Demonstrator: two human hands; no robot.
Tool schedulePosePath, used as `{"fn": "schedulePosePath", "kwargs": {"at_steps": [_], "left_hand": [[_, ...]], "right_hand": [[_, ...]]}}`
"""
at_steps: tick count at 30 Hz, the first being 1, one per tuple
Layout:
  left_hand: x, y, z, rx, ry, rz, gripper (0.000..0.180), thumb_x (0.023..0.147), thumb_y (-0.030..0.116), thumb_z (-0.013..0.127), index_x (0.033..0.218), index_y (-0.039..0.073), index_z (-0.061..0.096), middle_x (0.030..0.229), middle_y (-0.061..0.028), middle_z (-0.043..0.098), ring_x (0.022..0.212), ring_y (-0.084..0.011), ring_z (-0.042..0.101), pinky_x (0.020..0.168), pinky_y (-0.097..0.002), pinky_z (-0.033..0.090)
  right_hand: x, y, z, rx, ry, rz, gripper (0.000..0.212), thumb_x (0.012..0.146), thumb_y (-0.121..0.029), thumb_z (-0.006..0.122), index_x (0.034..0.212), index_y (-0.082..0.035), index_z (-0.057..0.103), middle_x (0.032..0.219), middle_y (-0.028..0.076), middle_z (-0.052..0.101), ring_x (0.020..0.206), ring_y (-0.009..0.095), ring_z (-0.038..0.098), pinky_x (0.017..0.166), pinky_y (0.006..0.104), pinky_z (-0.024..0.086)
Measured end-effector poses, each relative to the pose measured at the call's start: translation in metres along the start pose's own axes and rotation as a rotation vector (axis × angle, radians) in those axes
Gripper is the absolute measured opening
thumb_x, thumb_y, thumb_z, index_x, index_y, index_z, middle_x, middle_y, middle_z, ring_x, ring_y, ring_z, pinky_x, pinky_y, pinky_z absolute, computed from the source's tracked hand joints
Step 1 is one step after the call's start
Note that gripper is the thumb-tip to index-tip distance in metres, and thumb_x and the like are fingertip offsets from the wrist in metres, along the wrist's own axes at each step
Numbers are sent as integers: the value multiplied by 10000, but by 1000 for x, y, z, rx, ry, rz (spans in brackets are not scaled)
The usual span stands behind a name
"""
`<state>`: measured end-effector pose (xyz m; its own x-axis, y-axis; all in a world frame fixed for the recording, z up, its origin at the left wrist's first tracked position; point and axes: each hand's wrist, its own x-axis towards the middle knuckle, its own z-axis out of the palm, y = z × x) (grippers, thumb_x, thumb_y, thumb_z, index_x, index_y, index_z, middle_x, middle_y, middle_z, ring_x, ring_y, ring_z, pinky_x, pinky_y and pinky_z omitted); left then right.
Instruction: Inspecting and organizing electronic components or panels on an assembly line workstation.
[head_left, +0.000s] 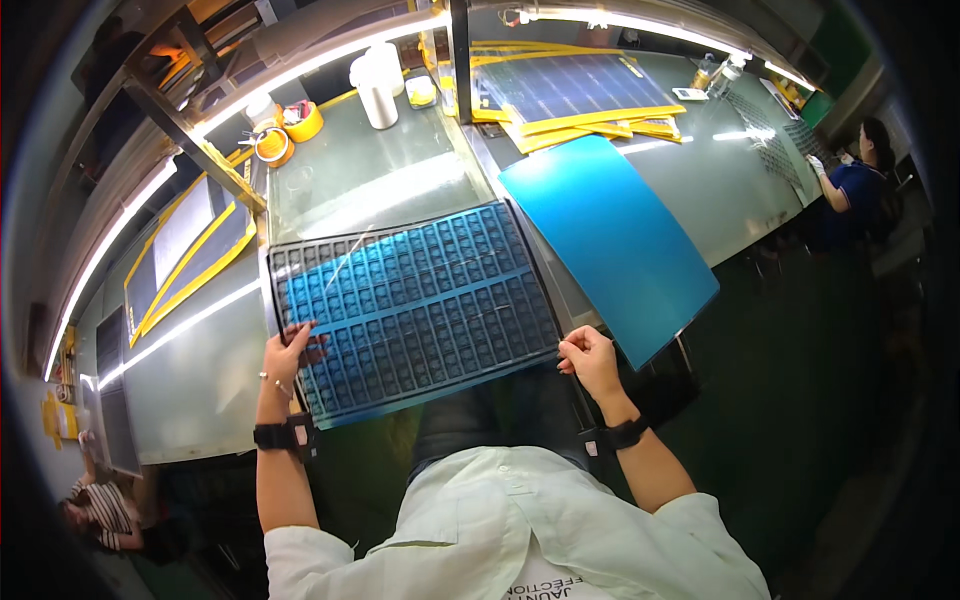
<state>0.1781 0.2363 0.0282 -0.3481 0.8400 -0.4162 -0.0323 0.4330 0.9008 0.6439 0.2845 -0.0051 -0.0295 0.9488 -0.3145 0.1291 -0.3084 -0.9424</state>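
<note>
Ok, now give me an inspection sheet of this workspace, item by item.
Surface: smooth table, reflecting the lamps.
Job's things: grid sheet between the hands; blue sheet to its right, partly past the table's edge.
Clutter: tape rolls, white bottle, yellow-edged panels at the back.
Hands: left hand grips the grid sheet's left edge; right hand pinches its right edge.
Cables: nothing seen clearly.
Surroundings: lamps lit; one co-worker far right, another lower left.
</note>
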Motion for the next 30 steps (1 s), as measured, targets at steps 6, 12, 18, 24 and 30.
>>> {"fn": "schedulePosePath", "kwargs": {"at_steps": [6,12,18,24,30], "left_hand": [[-17,-35,-9,-109,87,23,207,901,173,577,1013,2,609,924,-85,640,811,-191,656,633,-319,555],[-15,-38,-8,-114,99,12,206,895,172,588,1006,-1,609,944,-76,635,817,-197,651,649,-340,558],[-8,-35,-4,-134,81,1,196,901,162,579,1011,3,614,971,-63,635,846,-188,651,661,-318,551],[-13,-29,-21,-62,38,-120,277,900,215,580,1081,5,583,1017,-91,636,833,-187,648,700,-314,537],[27,-10,-26,-184,71,-161,374,879,352,599,1066,36,529,880,-79,619,731,-152,627,594,-269,509]], "right_hand": [[1,15,7,-242,89,-99,93,807,-67,627,778,-5,564,648,39,577,564,101,565,511,241,461],[0,19,8,-374,130,-177,93,807,-61,630,780,1,565,655,29,570,590,93,552,556,240,465],[2,21,9,-233,146,-81,90,806,-48,635,784,5,566,666,46,585,582,106,573,536,242,496],[10,27,16,10,91,-43,94,802,-7,619,773,-8,530,664,52,569,579,115,582,529,249,512],[8,33,3,-40,80,-111,140,806,12,592,770,-34,465,655,28,512,563,102,548,514,241,493]]}}
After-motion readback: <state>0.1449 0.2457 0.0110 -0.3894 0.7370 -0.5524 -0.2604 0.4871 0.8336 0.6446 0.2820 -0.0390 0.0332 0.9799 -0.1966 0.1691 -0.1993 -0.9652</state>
